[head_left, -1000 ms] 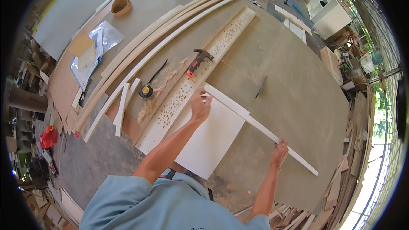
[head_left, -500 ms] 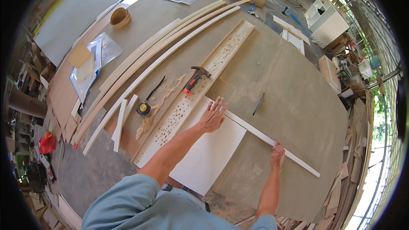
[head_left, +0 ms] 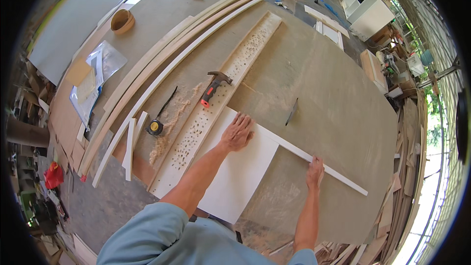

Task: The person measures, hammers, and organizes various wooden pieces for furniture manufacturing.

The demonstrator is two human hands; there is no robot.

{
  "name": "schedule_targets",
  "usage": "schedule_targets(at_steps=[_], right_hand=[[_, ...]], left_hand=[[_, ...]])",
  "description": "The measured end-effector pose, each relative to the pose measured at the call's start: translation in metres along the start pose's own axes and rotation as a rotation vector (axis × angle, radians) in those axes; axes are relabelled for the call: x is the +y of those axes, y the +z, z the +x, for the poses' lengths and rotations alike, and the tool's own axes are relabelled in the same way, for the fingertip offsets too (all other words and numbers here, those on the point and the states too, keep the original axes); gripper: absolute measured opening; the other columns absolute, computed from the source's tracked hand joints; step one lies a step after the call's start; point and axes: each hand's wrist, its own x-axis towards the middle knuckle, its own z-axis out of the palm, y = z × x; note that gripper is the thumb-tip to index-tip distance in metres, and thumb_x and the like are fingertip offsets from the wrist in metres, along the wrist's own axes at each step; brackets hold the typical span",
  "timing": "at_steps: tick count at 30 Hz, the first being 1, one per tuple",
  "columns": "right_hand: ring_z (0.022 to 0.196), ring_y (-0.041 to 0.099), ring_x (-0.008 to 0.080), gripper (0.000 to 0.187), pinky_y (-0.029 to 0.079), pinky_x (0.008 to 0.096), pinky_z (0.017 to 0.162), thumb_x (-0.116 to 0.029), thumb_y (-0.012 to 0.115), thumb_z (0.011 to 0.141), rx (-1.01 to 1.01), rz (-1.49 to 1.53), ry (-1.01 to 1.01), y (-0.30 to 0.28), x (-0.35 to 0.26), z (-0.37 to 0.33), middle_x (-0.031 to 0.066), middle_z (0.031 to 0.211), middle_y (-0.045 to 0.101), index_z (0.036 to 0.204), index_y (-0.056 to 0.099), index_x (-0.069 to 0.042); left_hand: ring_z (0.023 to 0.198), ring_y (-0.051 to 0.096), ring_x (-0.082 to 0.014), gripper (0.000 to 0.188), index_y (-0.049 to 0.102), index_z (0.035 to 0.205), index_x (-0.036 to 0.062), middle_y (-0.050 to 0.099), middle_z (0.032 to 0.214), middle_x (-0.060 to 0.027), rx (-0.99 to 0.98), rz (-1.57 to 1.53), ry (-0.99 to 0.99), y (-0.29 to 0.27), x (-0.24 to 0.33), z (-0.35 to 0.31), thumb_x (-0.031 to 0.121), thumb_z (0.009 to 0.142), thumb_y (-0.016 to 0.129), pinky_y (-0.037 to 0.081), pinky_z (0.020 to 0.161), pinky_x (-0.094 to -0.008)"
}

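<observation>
Head view: left hand flat, palm down, fingers spread and gripping nothing, pressing on the far edge of a white board lying near the desk's near edge. Right hand resting on a long thin white strip, fingers laid over it; whether pinching or merely pressing cannot be told. Strip running along the board's far edge and on past its corner toward the desk's right side, touching the board where the left hand presses. To do this well, judging from the layout: keep the strip butted tight against the board's edge along the whole shared length, press down with the left palm so the board cannot slide on the sawdust, and steady the free overhanging end with the right so the strip stays straight and does not bow away. Left forearm stretched forward and angled up toward the board's far edge, elbow near the body; right forearm reaching almost straight ahead, wrist slightly bent. Just beyond the left hand, a hammer with a red and black grip lying on a long plank full of holes; a yellow tape measure beside a heap of sawdust further left; long curved wooden strips toward the desk's far left.
</observation>
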Motion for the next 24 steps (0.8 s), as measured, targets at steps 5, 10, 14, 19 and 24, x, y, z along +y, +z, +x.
schedule_targets(at_steps=[5, 10, 14, 19, 24], right_hand=[[0.118, 0.049, 0.0354, 0.056, 0.039, 0.0456, 0.098, -0.009, 0.065, 0.085, 0.176, -0.046, 0.12, 0.004, -0.052, -0.036, 0.0188, 0.136, 0.045, 0.137, 0.047, 0.0], [0.135, 0.034, 0.0422, 0.078, 0.031, 0.0501, 0.107, -0.029, 0.071, 0.08, 0.208, 0.294, -0.038, 0.035, -0.136, -0.177, 0.0266, 0.148, 0.033, 0.145, 0.04, 0.0], [0.133, 0.035, 0.0428, 0.081, 0.027, 0.0564, 0.102, -0.047, 0.068, 0.083, -0.128, 0.305, -0.086, 0.002, -0.228, -0.271, 0.0274, 0.153, 0.027, 0.146, 0.039, -0.005], [0.131, 0.04, 0.038, 0.081, 0.027, 0.0535, 0.099, -0.054, 0.069, 0.081, -0.073, 0.13, -0.097, 0.023, -0.24, -0.301, 0.0251, 0.152, 0.031, 0.145, 0.043, -0.013], [0.13, 0.042, 0.0339, 0.073, 0.027, 0.0518, 0.098, -0.047, 0.069, 0.083, -0.031, 0.093, -0.07, 0.032, -0.242, -0.304, 0.0232, 0.149, 0.038, 0.144, 0.046, -0.015]], left_hand=[[0.128, 0.04, -0.0371, 0.046, 0.049, 0.128, -0.0024, 0.048, 0.127, -0.0225, 0.037, -0.043, 0.002, -0.001, -0.004, -0.001, 0.027, 0.092, 0.054, 0.022, 0.117, -0.0483], [0.127, 0.041, -0.0375, 0.043, 0.049, 0.126, -0.0016, 0.048, 0.126, -0.0222, 0.02, -0.019, -0.012, 0.002, -0.004, 0.0, 0.026, 0.093, 0.052, 0.022, 0.117, -0.0481], [0.125, 0.041, -0.0379, 0.042, 0.05, 0.126, -0.0003, 0.049, 0.124, -0.0213, 0.021, -0.009, -0.003, 0.005, -0.005, 0.001, 0.027, 0.094, 0.051, 0.022, 0.116, -0.0482], [0.124, 0.043, -0.0347, 0.042, 0.05, 0.128, 0.0008, 0.049, 0.122, -0.0185, 0.011, 0.012, 0.02, 0.003, -0.006, 0.003, 0.026, 0.094, 0.051, 0.023, 0.116, -0.0481], [0.124, 0.043, -0.0334, 0.044, 0.049, 0.131, 0.002, 0.05, 0.122, -0.018, -0.007, -0.007, 0.034, 0.003, -0.009, 0.002, 0.026, 0.094, 0.052, 0.022, 0.116, -0.0478]])
